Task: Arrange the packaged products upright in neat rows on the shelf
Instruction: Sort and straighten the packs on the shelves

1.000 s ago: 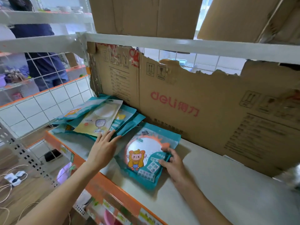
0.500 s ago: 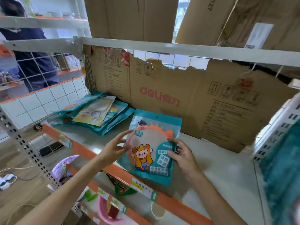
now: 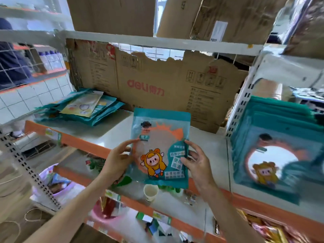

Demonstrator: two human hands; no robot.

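A teal packet with a cartoon child and an orange sun is held upright in the air above the shelf's front edge. My left hand grips its left edge, my right hand grips its right edge. A pile of similar teal and yellow packets lies flat at the shelf's far left. On the right, a row of the same teal packets stands upright, blurred. The grey shelf board has an orange front rim.
A torn brown cardboard sheet lines the back of the shelf. A white perforated upright divides the right section. On the lower shelf stand a paper cup and small goods. Cardboard boxes sit above. A person in dark clothes is at far left.
Both hands lifted the cartoon packet off the shelf board, stood it upright and carried it rightward. The view swung right, bringing the standing row of packets into sight.
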